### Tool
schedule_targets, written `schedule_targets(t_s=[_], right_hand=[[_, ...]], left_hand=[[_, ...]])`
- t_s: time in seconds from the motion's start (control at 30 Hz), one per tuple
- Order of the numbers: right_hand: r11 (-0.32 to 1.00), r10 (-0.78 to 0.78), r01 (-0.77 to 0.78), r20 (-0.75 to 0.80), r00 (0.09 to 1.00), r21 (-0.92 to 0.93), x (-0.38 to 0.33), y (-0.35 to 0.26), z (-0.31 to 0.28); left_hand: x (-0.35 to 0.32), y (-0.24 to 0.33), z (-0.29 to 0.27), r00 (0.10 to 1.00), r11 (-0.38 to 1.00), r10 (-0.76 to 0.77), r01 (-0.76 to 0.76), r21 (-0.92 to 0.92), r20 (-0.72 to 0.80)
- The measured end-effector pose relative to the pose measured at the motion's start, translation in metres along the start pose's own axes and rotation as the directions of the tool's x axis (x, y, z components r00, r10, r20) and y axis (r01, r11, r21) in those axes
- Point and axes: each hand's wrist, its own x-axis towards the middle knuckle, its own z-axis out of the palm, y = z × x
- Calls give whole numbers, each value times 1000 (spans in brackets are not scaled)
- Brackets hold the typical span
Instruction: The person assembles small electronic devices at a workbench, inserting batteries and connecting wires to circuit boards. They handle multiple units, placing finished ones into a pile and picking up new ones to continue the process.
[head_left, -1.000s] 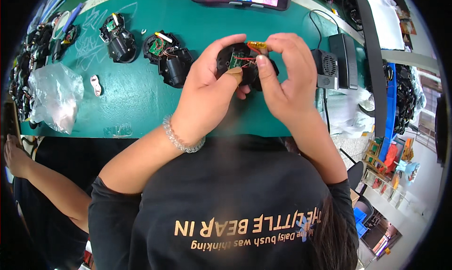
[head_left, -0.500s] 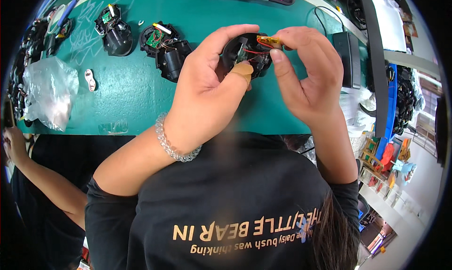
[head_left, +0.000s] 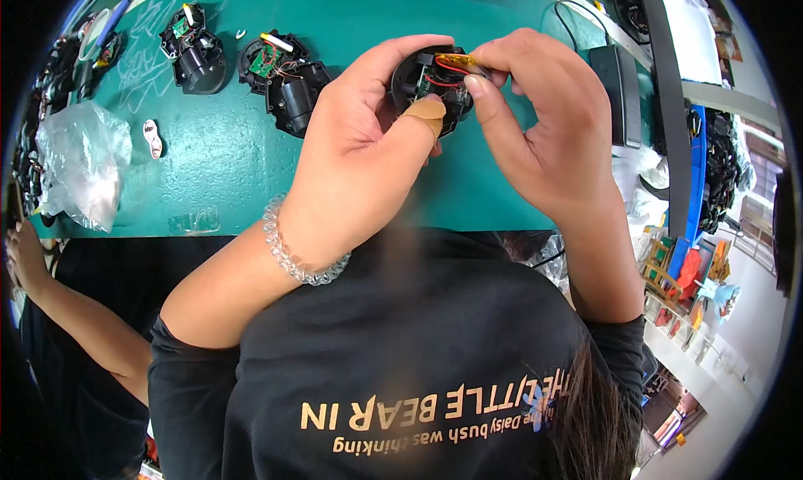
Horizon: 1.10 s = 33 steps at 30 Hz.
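My left hand [head_left: 355, 150] grips a round black plastic housing [head_left: 406, 77] from its left side, its bandaged thumb pressing on the inside. A green circuit board and thin red wires [head_left: 446, 84] show within the housing. Between the thumb and forefinger of my right hand [head_left: 552, 112] is the edge of a flat amber-taped piece [head_left: 457, 63], held over the housing's upper right part, with the red wires running next to it. The other fingers of that hand are curled. My left fingers under the housing are mostly hidden.
Two similar black assemblies [head_left: 297, 104] [head_left: 201, 66] lie on the green mat [head_left: 226, 179]. Left of them are a small white part [head_left: 152, 139] and a clear plastic bag [head_left: 88, 166]. A black box [head_left: 615, 95] stands at right. Another person's hand [head_left: 27, 258] shows at far left.
The amber-taped piece has turned, showing more of its flat face. My right fingers have shifted slightly left with it. My left hand keeps its grip; the whole view has shifted slightly.
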Motion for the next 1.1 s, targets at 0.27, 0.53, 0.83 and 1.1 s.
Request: schedule_targets(t_s=[0.27,0.53,0.83,1.1], right_hand=[[991,56,-54,-12,998,122,-2,-4,0],[998,2,1,-43,999,65,-5,1,1],[997,1,0,-12,1000,71,-9,1,2],[992,-53,54,-10,999,113,-10,2,4]], left_hand=[[-1,1,1,1000,1000,6,-6,-24,10],[-3,1,2,999,997,-30,31,-69,14],[-5,0,4,997,990,-73,76,-120,28],[-6,-1,2,992,986,-103,112,-121,78]])
